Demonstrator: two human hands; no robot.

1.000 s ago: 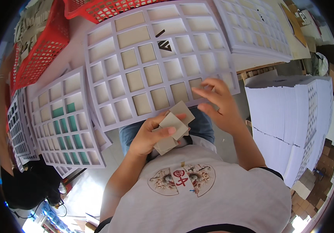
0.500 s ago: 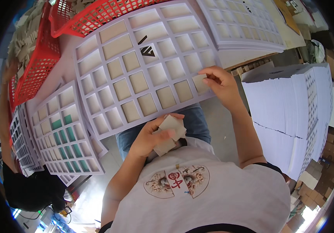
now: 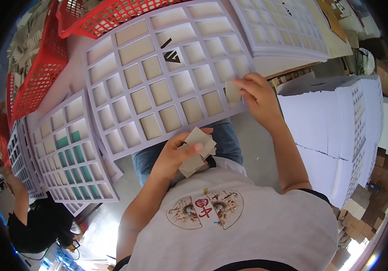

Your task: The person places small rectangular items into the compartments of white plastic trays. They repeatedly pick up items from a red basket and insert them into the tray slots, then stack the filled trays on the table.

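Observation:
A large white grid panel [image 3: 182, 88] with many square and oblong compartments lies tilted in front of me. Beige square pieces of card fill several compartments, such as the card piece [image 3: 192, 110] in the near row. My right hand [image 3: 257, 92] is at the panel's near right corner, finger and thumb closed on the edge of a beige card square [image 3: 233, 93]. That square sits slanted over the corner compartment. Close to my waist, below the panel's near edge, my left hand [image 3: 180, 153] grips a loose stack of beige card squares [image 3: 198, 143], its thumb lying on top.
Red plastic baskets [image 3: 38, 81] of card pieces stand at the far left. A smaller panel [image 3: 70, 153] with green cells leans at left, near a co-worker's arm [image 3: 19, 194]. More panels [image 3: 284, 27] are stacked far right; a tall white stack [image 3: 322, 126] stands right.
The card square in my right hand has tilted and looks narrower. In my left hand the top square has turned slightly. The co-worker's arm has moved lower at the left.

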